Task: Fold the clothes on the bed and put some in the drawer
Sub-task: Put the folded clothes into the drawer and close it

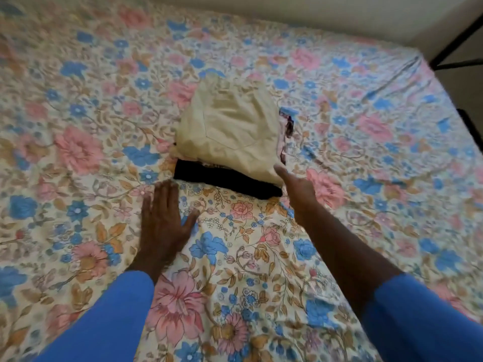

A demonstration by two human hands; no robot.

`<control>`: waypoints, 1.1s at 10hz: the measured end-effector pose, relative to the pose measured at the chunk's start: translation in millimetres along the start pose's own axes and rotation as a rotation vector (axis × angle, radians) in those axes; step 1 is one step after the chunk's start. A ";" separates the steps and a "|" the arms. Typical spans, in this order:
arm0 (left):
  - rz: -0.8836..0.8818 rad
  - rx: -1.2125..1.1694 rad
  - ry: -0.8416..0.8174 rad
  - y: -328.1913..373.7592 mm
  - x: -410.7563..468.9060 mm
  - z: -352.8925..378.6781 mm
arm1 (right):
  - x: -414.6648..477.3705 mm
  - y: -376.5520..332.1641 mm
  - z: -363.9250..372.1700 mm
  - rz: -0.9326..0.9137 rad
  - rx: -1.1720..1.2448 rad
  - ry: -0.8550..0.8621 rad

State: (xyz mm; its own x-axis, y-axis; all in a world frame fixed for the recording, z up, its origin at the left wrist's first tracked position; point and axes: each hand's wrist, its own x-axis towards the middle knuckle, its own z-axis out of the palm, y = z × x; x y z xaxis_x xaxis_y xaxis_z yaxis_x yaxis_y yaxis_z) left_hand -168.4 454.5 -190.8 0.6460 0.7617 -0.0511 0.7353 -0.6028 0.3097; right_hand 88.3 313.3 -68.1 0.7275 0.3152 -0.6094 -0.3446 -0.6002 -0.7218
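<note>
A small stack of folded clothes lies in the middle of the bed: a cream garment (pixel 230 129) on top, a black garment (pixel 227 180) beneath it at the near edge, and a patterned piece (pixel 286 131) peeking out on the right. My left hand (pixel 163 220) rests flat on the floral bedsheet (pixel 78 100), fingers straight, just left of the black garment. My right hand (pixel 295 188) hovers at the stack's near right corner with its fingers out of sight and its thumb by the cream garment. Both arms wear blue sleeves.
The bed fills most of the view. A pale wall (pixel 313 11) runs along the far side. A dark metal frame (pixel 454 48) stands past the bed's far right corner. No drawer is visible.
</note>
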 end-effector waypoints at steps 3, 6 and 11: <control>0.007 0.028 0.130 -7.4 7.8 33.8 | 113.8 -61.2 36.7 0.206 0.018 -0.169; 0.013 0.025 0.145 -10.4 13.2 36.9 | 121.6 -117.5 51.7 0.198 0.032 -0.265; -1.194 -2.007 -0.224 52.1 19.1 -24.7 | 21.9 -20.8 -27.7 0.429 -0.051 -0.356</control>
State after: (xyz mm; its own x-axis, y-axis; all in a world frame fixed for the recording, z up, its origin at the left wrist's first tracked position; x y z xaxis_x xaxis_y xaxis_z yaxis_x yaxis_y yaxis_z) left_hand -122.8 443.5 -152.2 0.3520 0.3581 -0.8648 -0.2871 0.9207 0.2644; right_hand 127.8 312.4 -57.3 0.2801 0.2577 -0.9247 -0.5301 -0.7615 -0.3728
